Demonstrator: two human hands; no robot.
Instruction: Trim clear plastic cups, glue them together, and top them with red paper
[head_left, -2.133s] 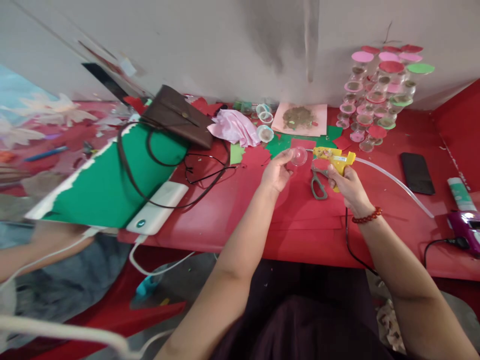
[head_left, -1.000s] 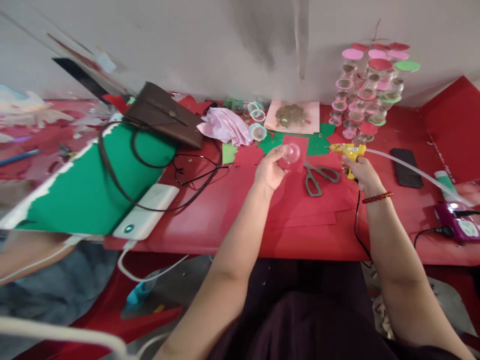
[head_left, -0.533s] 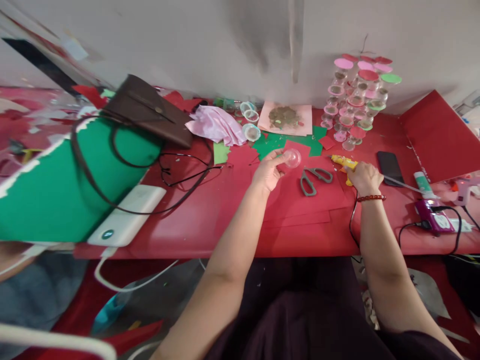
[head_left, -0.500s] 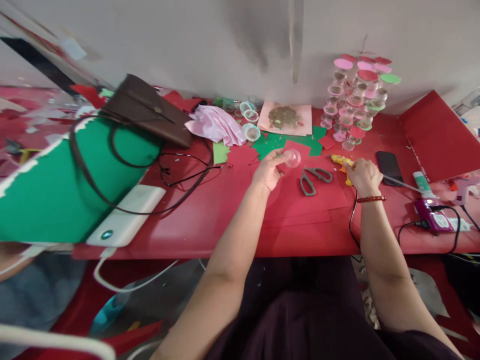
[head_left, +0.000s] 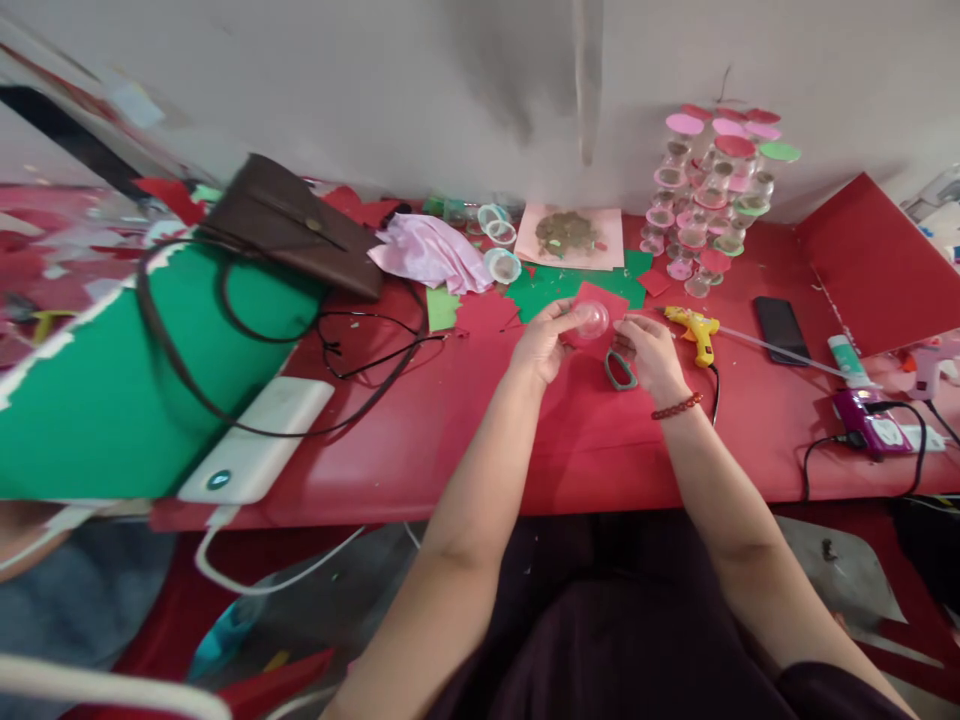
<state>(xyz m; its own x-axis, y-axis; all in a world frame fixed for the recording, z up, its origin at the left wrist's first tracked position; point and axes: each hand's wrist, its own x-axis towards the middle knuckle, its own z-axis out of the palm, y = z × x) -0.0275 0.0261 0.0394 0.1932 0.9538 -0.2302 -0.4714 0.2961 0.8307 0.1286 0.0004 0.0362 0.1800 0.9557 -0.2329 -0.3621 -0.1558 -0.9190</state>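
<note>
Clear cup (head_left: 592, 320) in left hand (head_left: 541, 345); right hand (head_left: 651, 352) just beside it

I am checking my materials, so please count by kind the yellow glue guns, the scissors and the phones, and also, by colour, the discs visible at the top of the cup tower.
Yellow glue gun: 1
Scissors, mostly hidden: 1
Phone: 1
Red discs: 4
Pink discs: 3
Green disc: 1
Total: 11

Head view looks forward and down from above the lap (head_left: 600, 630); table (head_left: 367, 450) near, mid-frame; wall (head_left: 337, 90) beyond.
</note>
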